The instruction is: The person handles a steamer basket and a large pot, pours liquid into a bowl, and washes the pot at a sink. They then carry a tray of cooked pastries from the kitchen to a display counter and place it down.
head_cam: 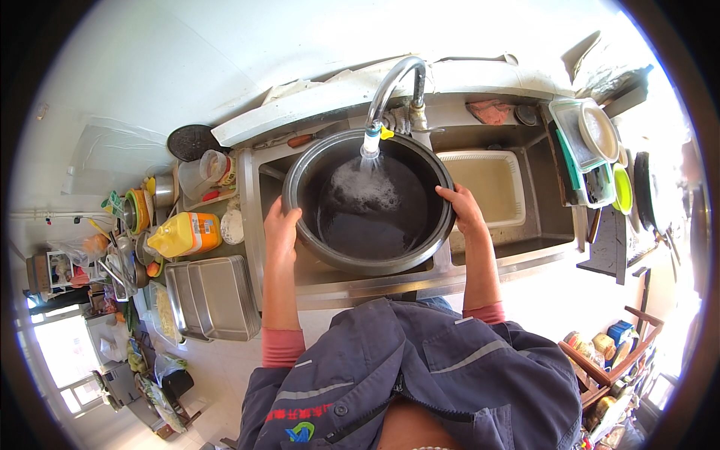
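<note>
A large round dark basin (pixel 371 242) rests over the left bowl of a steel double sink, with water in it. Water runs from a curved chrome faucet (pixel 394 79) into the basin and foams where it lands. My left hand (pixel 283 230) grips the basin's left rim, thumb on top. On the right rim is my right hand (pixel 461 208), its thumb over the edge and its fingers on the outer side. The basin hides most of the left bowl. A white plastic basket (pixel 520 191) stands in cloudy water in the right bowl (pixel 554 197).
Stacked steel trays (pixel 216 301) and a yellow jug (pixel 197 233) stand left of the sink. A wooden-handled tool (pixel 301 140) lies behind the basin. A pink cloth (pixel 488 112) lies on the back ledge. Plastic containers (pixel 599 185) and a light bowl (pixel 598 132) crowd the right end.
</note>
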A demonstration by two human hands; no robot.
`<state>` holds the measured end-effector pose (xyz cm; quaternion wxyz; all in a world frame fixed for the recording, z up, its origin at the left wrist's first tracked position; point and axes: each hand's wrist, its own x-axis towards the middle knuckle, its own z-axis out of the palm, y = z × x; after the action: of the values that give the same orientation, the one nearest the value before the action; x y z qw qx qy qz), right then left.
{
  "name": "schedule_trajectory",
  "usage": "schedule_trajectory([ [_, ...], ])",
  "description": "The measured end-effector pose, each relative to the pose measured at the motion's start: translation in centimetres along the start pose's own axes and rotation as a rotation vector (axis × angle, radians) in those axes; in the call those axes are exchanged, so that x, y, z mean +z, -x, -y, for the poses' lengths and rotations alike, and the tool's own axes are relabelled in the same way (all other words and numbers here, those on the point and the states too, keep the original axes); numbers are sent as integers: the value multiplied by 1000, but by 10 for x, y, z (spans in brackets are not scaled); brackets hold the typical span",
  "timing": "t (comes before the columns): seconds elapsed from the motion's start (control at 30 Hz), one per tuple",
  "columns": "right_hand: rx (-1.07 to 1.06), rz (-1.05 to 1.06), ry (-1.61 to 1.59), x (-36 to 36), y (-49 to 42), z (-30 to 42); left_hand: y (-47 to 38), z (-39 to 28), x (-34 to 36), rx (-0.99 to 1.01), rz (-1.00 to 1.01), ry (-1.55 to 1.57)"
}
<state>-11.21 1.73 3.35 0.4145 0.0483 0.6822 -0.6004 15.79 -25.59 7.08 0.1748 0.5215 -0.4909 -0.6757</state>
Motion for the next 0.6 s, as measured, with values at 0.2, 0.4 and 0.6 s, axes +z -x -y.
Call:
schedule_trajectory([
  [0.2, -29, 14, 19, 1, 0, -2, -5, 11, -5, 90, 11, -65],
  [0.4, -58, 33, 8, 0, -3, -7, -3, 14, -3, 73, -16, -34],
  [0.6, -48, 29, -2, 1, -4, -6, -2, 11, -1, 59, -21, -8],
])
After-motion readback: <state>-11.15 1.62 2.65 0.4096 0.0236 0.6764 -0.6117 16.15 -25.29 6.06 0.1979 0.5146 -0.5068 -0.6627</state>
